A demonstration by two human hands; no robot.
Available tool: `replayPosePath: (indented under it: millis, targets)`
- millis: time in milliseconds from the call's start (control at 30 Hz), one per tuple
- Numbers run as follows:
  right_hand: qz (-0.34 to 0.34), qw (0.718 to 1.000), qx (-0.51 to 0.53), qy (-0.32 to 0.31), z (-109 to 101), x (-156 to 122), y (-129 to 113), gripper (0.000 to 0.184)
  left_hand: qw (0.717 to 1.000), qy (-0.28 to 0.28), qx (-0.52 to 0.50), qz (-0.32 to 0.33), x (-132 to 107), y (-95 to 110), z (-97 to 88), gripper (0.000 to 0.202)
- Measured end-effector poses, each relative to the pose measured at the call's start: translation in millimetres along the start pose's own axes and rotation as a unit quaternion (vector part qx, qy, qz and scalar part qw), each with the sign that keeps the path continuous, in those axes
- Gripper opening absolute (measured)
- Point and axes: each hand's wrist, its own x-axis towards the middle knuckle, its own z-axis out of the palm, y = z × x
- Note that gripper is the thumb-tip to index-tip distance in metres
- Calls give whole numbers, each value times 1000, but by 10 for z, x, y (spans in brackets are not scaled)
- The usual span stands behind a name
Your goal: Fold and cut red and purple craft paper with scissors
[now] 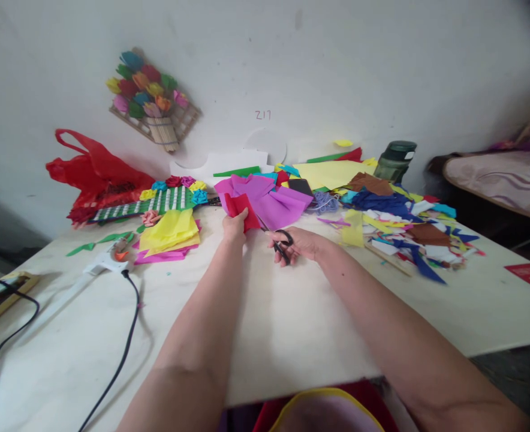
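"Two things are being gripped, aren't they?"

"Yes. The left hand (235, 228) pinches a folded piece of red paper (249, 221), thumb on top. The right hand (307, 243) has its fingers in the loops of black-handled scissors (281, 255), the blades pointing left toward that paper. I can't tell whether they touch it."

"What's crowding in from beyond?"

"A rumpled purple sheet (292, 207) lies right behind the red paper, so anything past the hands there is partly covered. Behind the sheet are a dark flat object (300, 187), too indistinct to name, and a bundle of bluish yarn (325, 203)."

"And to the right of the right hand?"

"A heap of paper scraps (429, 234) in blue, brown, white and yellow spreads over the table (310, 324). A thin wooden stick (391, 261) lies along its near edge, and a green bottle (393, 165) stands upright at the back."

"Off the left hand?"

"Nearest is a stack of yellow paper (169, 231) on pink sheets (163, 258). Further left lies a white glue gun (107, 259); its black cord (132, 318) runs toward the near side, left of the left forearm. Farther out, beyond the stack, are paper roses (198, 197) beside a green-and-white panel (157, 203), with a red plastic bag (94, 168) behind it."
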Motion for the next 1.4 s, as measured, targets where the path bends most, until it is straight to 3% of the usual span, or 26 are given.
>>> replayPosePath:
  millis: [367,500,833,1400]
  targets:
    - [-7,997,47,57,130,36,-17,39,997,37,-45,-42,-27,46,31,16]
    - [-12,995,59,77,168,10,-43,37,996,23,-75,-36,-50,43,46,12]
    - [8,994,65,82,182,1,-65,41,997,-4,-75,-17,-48,8,0,19]
    - [-20,994,74,78,172,47,3,43,997,5,-79,-7,-151,40,30,13]
